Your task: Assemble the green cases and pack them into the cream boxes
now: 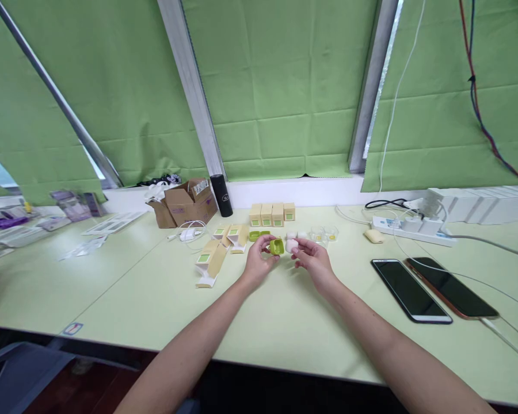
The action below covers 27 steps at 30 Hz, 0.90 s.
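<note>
My left hand [259,257] grips a small olive-green case cover [277,246], its hollow side turned towards me. Close beside it, my right hand [314,263] pinches a small white rounded case [290,246] between thumb and fingers. The two pieces are just apart, held above the table. Behind my left hand lies another green case cover [254,236], partly hidden. More white cases [302,235] sit behind my right hand, next to clear containers [318,234] with yellow spots. Opened cream cartons [212,257] with green labels lie left of my hands.
A row of closed cream cartons [266,215] stands at the back. Left of it are a black bottle [221,196], a cardboard box [190,204] and a white charger [190,234]. Two phones [410,290], a power strip [414,229] and loose cables occupy the right side.
</note>
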Each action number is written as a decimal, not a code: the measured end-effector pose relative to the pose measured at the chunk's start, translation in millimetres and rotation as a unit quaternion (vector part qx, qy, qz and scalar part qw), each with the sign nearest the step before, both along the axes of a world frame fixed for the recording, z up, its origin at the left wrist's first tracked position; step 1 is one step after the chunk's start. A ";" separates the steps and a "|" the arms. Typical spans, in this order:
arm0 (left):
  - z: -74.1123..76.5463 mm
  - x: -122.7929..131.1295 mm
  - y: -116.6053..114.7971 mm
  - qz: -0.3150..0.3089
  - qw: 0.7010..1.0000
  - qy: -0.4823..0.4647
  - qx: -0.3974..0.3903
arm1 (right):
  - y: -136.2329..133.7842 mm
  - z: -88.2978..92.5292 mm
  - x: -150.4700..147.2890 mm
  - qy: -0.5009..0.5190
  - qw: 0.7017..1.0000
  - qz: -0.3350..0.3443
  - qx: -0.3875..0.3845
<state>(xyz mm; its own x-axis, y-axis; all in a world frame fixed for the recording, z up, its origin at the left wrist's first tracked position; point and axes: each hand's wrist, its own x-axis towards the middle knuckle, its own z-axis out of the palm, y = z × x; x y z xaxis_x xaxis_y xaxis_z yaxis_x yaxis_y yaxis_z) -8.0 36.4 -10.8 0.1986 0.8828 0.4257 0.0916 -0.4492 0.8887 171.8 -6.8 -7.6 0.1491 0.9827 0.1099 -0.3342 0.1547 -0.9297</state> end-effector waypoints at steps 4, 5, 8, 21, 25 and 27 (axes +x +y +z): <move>1.1 0.9 -3.2 0.013 0.998 0.044 0.036 | -0.4 0.1 -1.2 -0.070 0.997 -0.021 0.017; 1.3 0.9 -3.7 0.016 0.997 0.055 0.044 | 0.0 -0.4 -1.5 -0.079 0.996 -0.023 0.020; 1.8 0.4 -5.5 0.019 0.995 0.082 0.061 | 1.5 -2.0 -2.0 -0.095 0.995 -0.031 0.028; 6.3 0.5 -11.3 0.008 0.990 0.110 0.083 | 1.0 -0.6 -0.5 -0.087 0.996 -0.013 0.030; 5.2 0.1 -11.1 0.011 0.990 0.109 0.093 | 2.0 -1.3 -1.1 -0.079 0.997 -0.012 0.025; 5.0 0.3 -11.5 0.013 0.989 0.106 0.098 | 1.8 -1.4 -1.0 -0.079 0.997 -0.009 0.022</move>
